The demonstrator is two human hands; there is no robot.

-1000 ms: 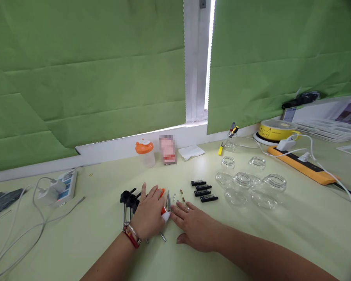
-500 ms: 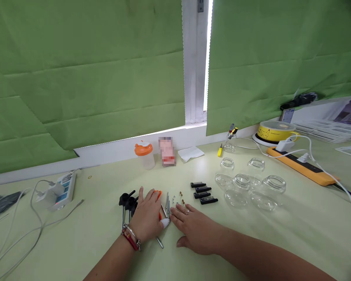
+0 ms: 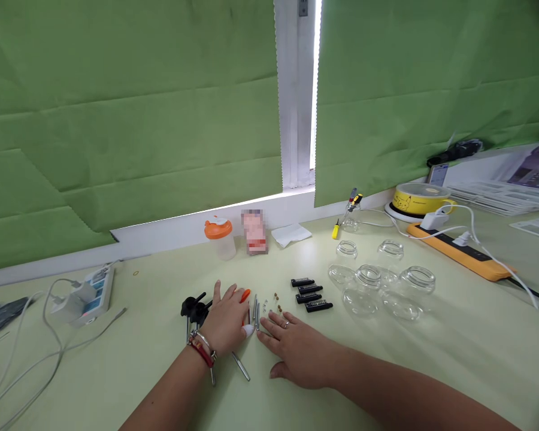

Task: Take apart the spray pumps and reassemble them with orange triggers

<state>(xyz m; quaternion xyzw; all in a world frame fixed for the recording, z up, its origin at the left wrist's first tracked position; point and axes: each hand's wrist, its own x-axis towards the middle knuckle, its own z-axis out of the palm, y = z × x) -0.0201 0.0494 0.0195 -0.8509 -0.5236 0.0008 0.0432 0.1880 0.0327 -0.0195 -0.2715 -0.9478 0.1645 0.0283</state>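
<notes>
My left hand rests low over a group of parts with its fingers spread, its thumb wrapped in white. Under and beside it are black heads with metal rods and an orange piece, partly covered by the hand. A loose metal rod sticks out below the wrist. My right hand lies flat on the table, fingers extended, holding nothing visible. Its fingertips are close to slim metal rods, small clear bits and small brown bits.
Several black pieces with springs lie right of centre, beside several clear glass jars. An orange-lidded cup, white paper and screwdrivers stand behind. Power strips and cables lie at both sides.
My left hand has shifted slightly, and more of a rod below the wrist shows, with another rod end now visible beside it. My right hand stays flat in nearly the same place.
</notes>
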